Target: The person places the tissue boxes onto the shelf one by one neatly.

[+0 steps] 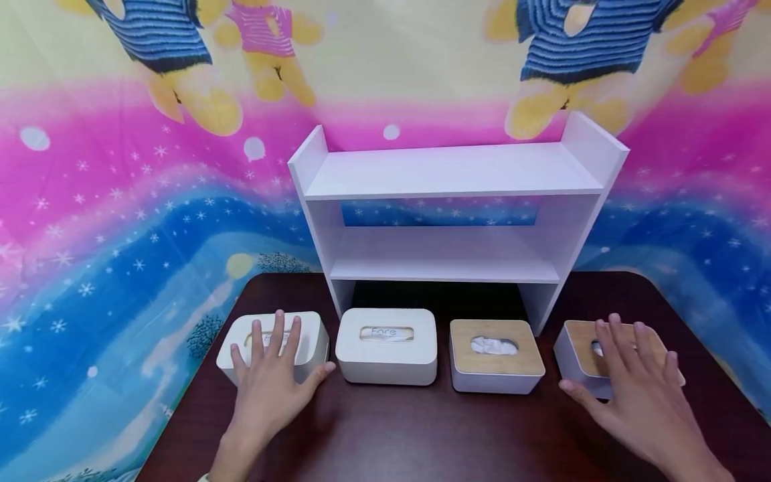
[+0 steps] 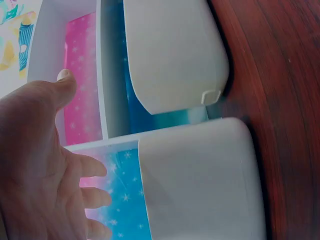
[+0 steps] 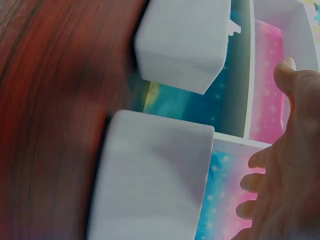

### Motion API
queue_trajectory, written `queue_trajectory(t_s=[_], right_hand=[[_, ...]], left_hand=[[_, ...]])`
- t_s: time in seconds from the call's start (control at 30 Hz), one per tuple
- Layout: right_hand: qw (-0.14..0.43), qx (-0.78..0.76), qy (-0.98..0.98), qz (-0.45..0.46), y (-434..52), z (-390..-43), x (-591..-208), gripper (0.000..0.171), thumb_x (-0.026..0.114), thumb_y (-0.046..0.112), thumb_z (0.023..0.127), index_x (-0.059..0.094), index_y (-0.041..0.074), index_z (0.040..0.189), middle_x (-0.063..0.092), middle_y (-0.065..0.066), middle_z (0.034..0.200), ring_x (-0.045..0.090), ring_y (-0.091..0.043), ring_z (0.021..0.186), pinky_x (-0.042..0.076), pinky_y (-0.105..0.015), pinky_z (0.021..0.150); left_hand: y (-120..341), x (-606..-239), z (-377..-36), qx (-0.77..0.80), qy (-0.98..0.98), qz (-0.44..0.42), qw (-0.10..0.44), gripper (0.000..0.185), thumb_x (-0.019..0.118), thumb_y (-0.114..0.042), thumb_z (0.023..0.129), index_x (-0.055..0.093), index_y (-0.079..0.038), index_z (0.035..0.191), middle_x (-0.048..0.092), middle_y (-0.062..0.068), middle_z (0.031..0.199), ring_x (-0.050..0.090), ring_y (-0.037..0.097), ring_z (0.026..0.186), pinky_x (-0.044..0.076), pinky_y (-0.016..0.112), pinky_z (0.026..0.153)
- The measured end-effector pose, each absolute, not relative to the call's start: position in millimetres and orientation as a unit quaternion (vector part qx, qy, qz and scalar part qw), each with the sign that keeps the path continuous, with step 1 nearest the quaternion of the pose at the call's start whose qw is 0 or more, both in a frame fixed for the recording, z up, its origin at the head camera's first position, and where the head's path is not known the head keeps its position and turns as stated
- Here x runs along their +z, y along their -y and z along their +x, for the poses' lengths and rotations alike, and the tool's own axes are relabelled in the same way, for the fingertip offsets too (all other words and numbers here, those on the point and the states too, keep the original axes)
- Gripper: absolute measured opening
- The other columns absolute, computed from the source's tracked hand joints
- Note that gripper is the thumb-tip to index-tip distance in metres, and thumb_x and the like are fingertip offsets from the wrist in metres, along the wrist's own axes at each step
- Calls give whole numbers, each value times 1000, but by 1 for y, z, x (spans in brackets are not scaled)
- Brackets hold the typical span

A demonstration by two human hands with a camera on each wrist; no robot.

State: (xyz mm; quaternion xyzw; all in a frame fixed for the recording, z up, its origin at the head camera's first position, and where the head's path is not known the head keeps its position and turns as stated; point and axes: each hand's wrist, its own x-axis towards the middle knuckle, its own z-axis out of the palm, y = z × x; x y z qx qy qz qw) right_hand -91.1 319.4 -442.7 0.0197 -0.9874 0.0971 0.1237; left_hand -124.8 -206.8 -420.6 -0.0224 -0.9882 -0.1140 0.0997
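Observation:
Four tissue boxes stand in a row on a dark wooden table (image 1: 421, 428). My left hand (image 1: 280, 361) is spread flat over the far-left white box (image 1: 314, 335), fingers straight. In the left wrist view a gap shows between my left hand (image 2: 75, 180) and that box (image 2: 200, 190). My right hand (image 1: 632, 378) is spread over the far-right box (image 1: 575, 351), which has a wooden lid. The right wrist view also shows my right hand (image 3: 285, 170) held clear of the box (image 3: 150, 185). Neither hand grips anything.
Between the two hands stand a second white box (image 1: 385, 348) and a wooden-lid box (image 1: 482, 368) with tissue poking out. A white two-tier shelf (image 1: 446, 174) stands behind the row, its boards bare. A colourful printed cloth hangs behind the table.

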Motion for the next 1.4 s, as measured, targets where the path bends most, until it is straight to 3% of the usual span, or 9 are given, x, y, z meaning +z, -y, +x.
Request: queue_trajectory(t_s=[0.33,0.7,0.97,1.03,1.1,1.27,1.4], right_hand=[[109,116,986,47,-306,-92,-443,117,66,69,97,-1,11,173,-12,-17,180,-26,-41,164,-20,-83,117],[65,150,985,54,-288,-92,-442,114,65,66,99,-3,12,173,-11,-18,181,-22,-45,164,-20,-79,120],[47,193,978,63,-275,-91,-440,106,61,61,104,-1,10,173,-5,-21,181,-17,-41,167,-11,-74,128],[50,208,975,68,-273,-91,-440,104,61,58,105,-1,11,173,-2,-21,181,-15,-40,168,-7,-72,130],[49,221,972,69,-271,-90,-440,102,61,57,106,-3,15,174,-1,-19,182,-11,-39,168,3,-76,128],[43,231,970,62,-265,-89,-437,99,61,58,106,0,23,175,5,-15,183,3,-43,168,32,-85,110],[28,238,969,57,-261,-90,-436,98,59,61,106,0,24,175,7,-17,182,8,-46,167,34,-84,109]], left_hand=[[180,-424,-126,-140,982,-63,113,99,66,-72,95,34,-15,170,18,16,180,12,55,164,12,85,122],[143,-426,-127,-174,971,-121,111,99,66,-71,96,32,-15,170,22,15,180,13,47,166,23,75,127],[112,-425,-123,-225,952,-175,107,96,69,-65,97,34,-11,169,30,17,176,23,48,164,31,70,126],[105,-427,-122,-241,946,-187,106,95,69,-63,98,35,-10,169,32,18,175,27,48,163,33,68,126],[98,-428,-122,-255,941,-197,104,95,69,-63,98,35,-10,169,33,18,175,29,48,162,34,66,126],[81,-431,-120,-279,933,-209,89,92,65,-65,100,36,-11,169,35,14,175,33,45,161,40,63,124],[66,-430,-116,-292,928,-215,80,90,65,-63,101,36,-11,168,37,12,175,36,41,161,45,60,120]])
